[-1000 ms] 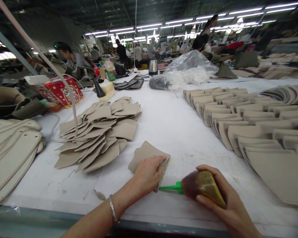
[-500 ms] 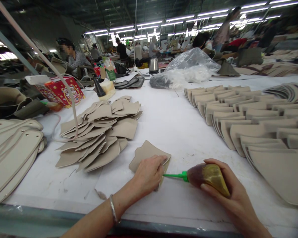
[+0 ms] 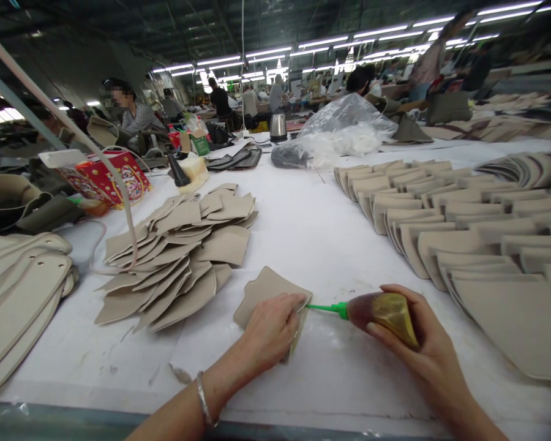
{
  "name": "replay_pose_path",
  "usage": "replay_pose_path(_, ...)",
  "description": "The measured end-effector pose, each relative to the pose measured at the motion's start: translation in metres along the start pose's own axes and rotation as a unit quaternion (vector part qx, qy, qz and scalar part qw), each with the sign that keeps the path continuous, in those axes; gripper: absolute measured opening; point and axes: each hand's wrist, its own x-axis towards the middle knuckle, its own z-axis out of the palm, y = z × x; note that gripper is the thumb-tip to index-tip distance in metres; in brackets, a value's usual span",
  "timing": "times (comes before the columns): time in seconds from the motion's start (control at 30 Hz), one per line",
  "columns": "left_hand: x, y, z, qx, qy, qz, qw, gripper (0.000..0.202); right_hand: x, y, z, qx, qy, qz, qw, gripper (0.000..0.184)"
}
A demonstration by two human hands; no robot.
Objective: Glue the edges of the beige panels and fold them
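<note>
A beige cut piece [image 3: 261, 291] lies on the white table [image 3: 303, 233] near its front edge. My left hand [image 3: 270, 331] rests on it with fingers curled, pressing it flat. My right hand [image 3: 417, 352] is wrapped round a brown-yellow squeeze bottle [image 3: 383, 311]. The bottle's green nozzle [image 3: 328, 307] points left, and its tip meets the right edge of the piece beside my left fingertips. A shiny wet-looking strip runs down that edge.
A loose heap of beige pieces [image 3: 179, 251] lies at the left. Rows of overlapped beige pieces [image 3: 463, 233] fill the right side. Long beige straps [image 3: 18, 294] sit at far left, a red printed box [image 3: 105, 177] and a plastic bag [image 3: 344, 131] further back. Other people work at distant tables.
The bottle's nozzle has slid further away along the right edge of the piece, from its near end to its far corner. My left hand has kept pressing the piece.
</note>
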Motion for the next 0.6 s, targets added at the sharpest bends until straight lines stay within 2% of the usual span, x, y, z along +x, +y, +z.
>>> replay_pose_path(0.17, 0.000, 0.002, -0.001, -0.008, -0.008, -0.010, 1.000, 0.046, 0.002, -0.007, 0.003, 0.004, 0.036, 0.004, 0.999, 0.052)
replay_pose_path(0.23, 0.000, 0.002, -0.001, -0.005, -0.007, -0.018, 1.000, 0.046, -0.002, -0.011, 0.003, 0.024, 0.018, 0.019, 0.999, 0.052)
replay_pose_path(0.33, 0.001, 0.002, 0.000, -0.002, -0.007, -0.027, 1.000, 0.046, -0.008, -0.015, 0.004, 0.115, -0.051, 0.079, 0.989, 0.051)
replay_pose_path(0.37, 0.003, 0.002, -0.001, -0.004, -0.008, -0.032, 0.999, 0.046, -0.009, -0.015, 0.005, 0.179, -0.068, 0.119, 0.974, 0.051)
replay_pose_path(0.4, 0.004, 0.003, -0.001, -0.008, -0.010, -0.038, 0.999, 0.047, -0.010, -0.015, 0.005, 0.259, -0.075, 0.169, 0.948, 0.051)
replay_pose_path(0.5, 0.001, 0.004, -0.004, -0.040, -0.015, -0.053, 0.998, 0.045, -0.008, -0.012, 0.002, 0.469, -0.046, 0.295, 0.831, 0.051)
replay_pose_path(0.53, -0.001, 0.001, -0.006, -0.047, -0.007, -0.054, 0.997, 0.044, -0.007, -0.011, -0.001, 0.508, -0.031, 0.313, 0.802, 0.049)
replay_pose_path(0.57, -0.004, -0.005, -0.008, -0.044, 0.013, -0.053, 0.998, 0.043, -0.005, -0.010, -0.003, 0.526, -0.017, 0.318, 0.788, 0.048)
replay_pose_path(0.6, -0.006, -0.014, -0.010, -0.019, 0.062, -0.054, 0.996, 0.044, -0.004, -0.009, -0.006, 0.544, -0.004, 0.321, 0.775, 0.046)
